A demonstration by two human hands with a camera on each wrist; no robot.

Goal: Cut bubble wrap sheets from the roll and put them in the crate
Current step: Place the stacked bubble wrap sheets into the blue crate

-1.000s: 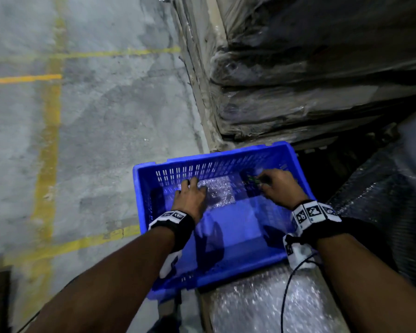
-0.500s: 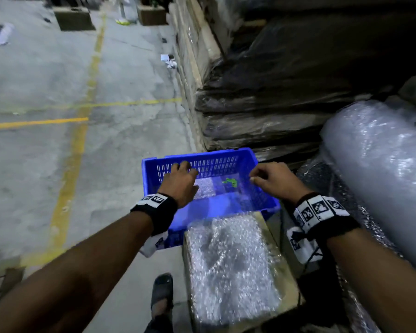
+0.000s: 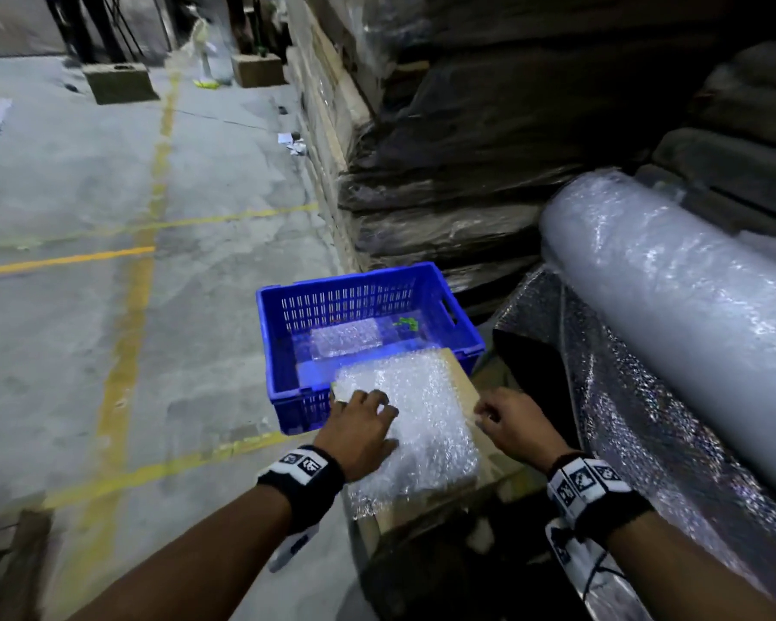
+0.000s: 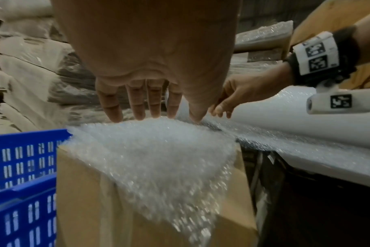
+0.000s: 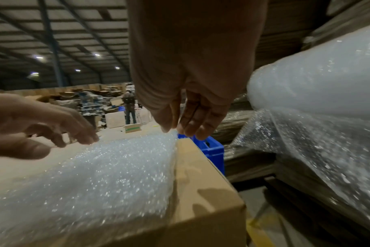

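Observation:
A blue slotted crate [image 3: 274,351] stands on the floor with one bubble wrap sheet [image 3: 346,340] and a small green object [image 3: 406,324] lying inside. In front of it a cardboard box [image 3: 464,383] carries a stack of bubble wrap [image 3: 426,423]. My left hand [image 3: 372,410] rests on the stack's left part, fingers straight with the tips touching the wrap [image 4: 158,150]. At the stack's right edge my right hand [image 3: 489,412] pinches the wrap [image 5: 106,167] between thumb and fingers [image 5: 190,132]. The large roll [image 3: 673,307] lies to the right.
Dark wrapped pallet stacks [image 3: 467,172] rise behind the crate and the roll. Loose wrap [image 3: 623,396] hangs from the roll down to the box. Concrete floor with yellow lines [image 3: 131,307] stretches to the left. A person [image 5: 130,107] stands far off.
Both hands have come out of the crate and back onto the bubble wrap on the box. The sheet and the green object stay in the crate. The head view has lifted.

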